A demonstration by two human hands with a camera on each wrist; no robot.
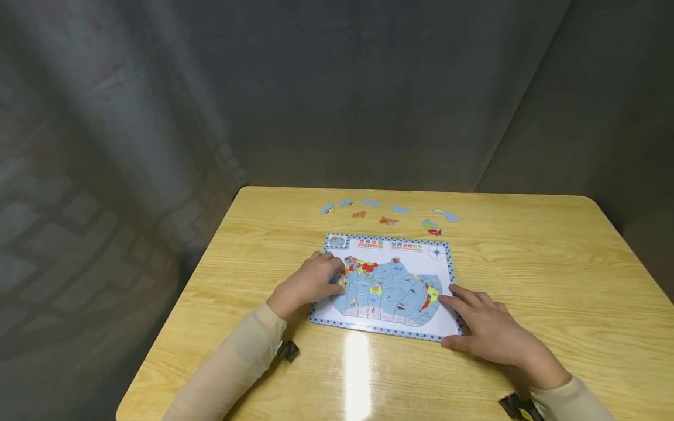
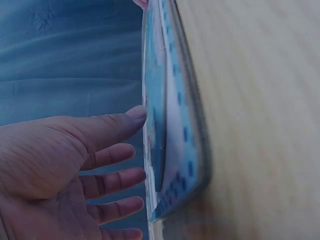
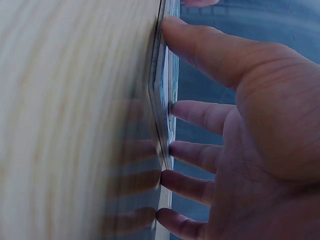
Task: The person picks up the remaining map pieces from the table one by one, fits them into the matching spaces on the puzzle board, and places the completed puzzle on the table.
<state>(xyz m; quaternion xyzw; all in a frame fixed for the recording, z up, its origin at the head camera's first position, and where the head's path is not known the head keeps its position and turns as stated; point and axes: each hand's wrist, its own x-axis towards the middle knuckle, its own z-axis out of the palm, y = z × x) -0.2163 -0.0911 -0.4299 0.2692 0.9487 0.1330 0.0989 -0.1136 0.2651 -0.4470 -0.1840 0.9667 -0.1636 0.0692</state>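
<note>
A world map jigsaw board [image 1: 363, 329] with a white field and blue dotted border lies on the table. Joined blue puzzle pieces [image 1: 392, 292] fill most of its map area. My left hand [image 1: 310, 280] touches the map's left side with fingertips and thumb. In the left wrist view, that hand's fingers [image 2: 115, 179] are spread and loosely extended against the board. At the board's right edge, my right hand [image 1: 487, 327] rests with spread fingers, index fingertip near the yellow and red land. The right wrist view shows its thumb [image 3: 210, 47] on the board's near edge.
Beyond the board lie several loose puzzle pieces, among them an orange piece [image 1: 388, 220], a blue piece [image 1: 400, 209] and a green and red piece [image 1: 432, 227]. The wooden table [image 1: 537, 251] ends at a dark curtain [image 1: 368, 99].
</note>
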